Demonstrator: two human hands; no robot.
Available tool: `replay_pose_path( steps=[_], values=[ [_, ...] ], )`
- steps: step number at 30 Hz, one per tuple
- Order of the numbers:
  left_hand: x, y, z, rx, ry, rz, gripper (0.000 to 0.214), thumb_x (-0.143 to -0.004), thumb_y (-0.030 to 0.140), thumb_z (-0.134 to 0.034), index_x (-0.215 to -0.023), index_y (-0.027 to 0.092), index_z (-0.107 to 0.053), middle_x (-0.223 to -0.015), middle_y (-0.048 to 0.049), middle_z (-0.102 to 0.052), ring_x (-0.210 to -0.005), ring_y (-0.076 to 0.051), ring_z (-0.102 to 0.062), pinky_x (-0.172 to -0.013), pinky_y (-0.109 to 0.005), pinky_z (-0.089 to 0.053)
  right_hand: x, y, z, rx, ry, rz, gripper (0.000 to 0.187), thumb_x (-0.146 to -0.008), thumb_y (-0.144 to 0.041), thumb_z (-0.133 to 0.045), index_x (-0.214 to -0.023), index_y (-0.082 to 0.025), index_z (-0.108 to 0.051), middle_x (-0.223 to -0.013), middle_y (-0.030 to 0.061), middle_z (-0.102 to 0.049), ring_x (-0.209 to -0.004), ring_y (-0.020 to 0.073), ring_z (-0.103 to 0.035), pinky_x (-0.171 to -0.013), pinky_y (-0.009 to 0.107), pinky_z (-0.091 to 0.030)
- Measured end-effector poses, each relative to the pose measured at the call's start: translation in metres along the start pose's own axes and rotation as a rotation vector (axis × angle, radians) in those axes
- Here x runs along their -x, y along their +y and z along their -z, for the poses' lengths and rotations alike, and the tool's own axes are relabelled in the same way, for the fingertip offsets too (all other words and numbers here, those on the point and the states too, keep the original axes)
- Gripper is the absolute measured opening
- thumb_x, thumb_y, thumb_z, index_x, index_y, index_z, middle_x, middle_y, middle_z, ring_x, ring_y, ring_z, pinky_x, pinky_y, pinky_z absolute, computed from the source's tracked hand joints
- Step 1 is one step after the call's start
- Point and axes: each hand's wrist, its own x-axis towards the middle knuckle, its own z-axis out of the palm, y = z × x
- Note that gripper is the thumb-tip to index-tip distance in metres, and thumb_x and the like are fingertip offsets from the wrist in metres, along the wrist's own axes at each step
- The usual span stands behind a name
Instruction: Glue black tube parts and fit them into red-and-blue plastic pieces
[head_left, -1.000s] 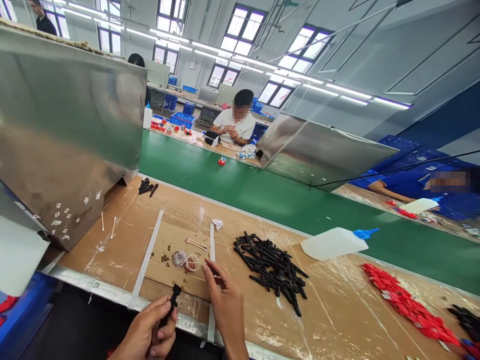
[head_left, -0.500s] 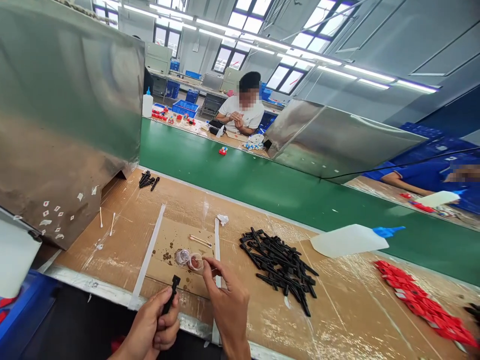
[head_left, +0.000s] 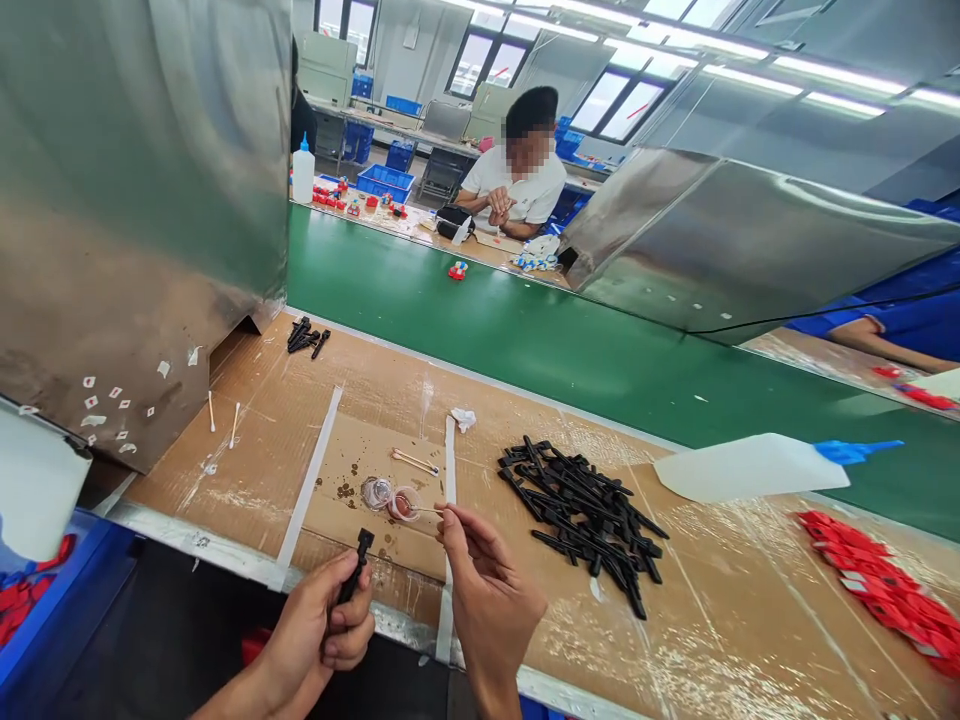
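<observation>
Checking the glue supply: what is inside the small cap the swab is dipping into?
The cap holds a reddish-brown smear; the swab tip from the right hand sits in it. How deep it is cannot be seen.

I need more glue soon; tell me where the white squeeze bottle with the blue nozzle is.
The white squeeze bottle with the blue nozzle lies on its side at the cardboard-covered bench's far right edge, beside the green conveyor belt, right of the black plastic parts pile.

Left hand grips black part; right hand dips swab in dish.
</observation>
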Motion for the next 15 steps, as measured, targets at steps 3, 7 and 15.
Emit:
replay_pose_path(
  steps=[3, 7, 15],
  values=[
    [-0.001, -0.002, 0.003, 0.007, -0.019, -0.008, 0.034, -0.086, 0.050, -0.061, -0.083, 0.017, -0.051, -0.053, 0.0112, -0.026, -0.039, -0.002, -0.013, -0.040, -0.018, -0.008, 0.009, -0.006, 0.002, -0.029, 0.001, 0.024, 0.021, -0.081, -0.034, -0.074, -0.093, -0.017, -0.074, -0.088, 0.0062, -0.075, -0.074, 0.0148, -0.071, -0.072, 0.021, -0.059],
    [0.000, -0.002, 0.004, -0.008, -0.014, -0.015, 0.030, -0.094, 0.045, -0.049, -0.086, 0.016, -0.051, -0.055, 0.0104, -0.026, -0.040, -0.003, -0.013, -0.041, -0.018, -0.010, 0.026, -0.012, 0.003, -0.039, -0.076, 0.060, 0.012, -0.084, -0.027, -0.072, -0.094, -0.021, -0.074, -0.089, 0.0037, -0.075, -0.075, 0.0137, -0.070, -0.074, 0.021, -0.058],
    [0.002, -0.001, 0.002, -0.019, -0.006, -0.013, 0.029, -0.093, 0.045, -0.051, -0.085, 0.017, -0.051, -0.054, 0.0107, -0.026, -0.040, -0.003, -0.013, -0.041, -0.018, -0.009, 0.044, -0.004, -0.005, 0.013, -0.157, 0.168, 0.014, -0.086, -0.021, -0.068, -0.100, -0.022, -0.072, -0.094, 0.0033, -0.074, -0.084, 0.0160, -0.070, -0.081, 0.025, -0.056]
  ],
)
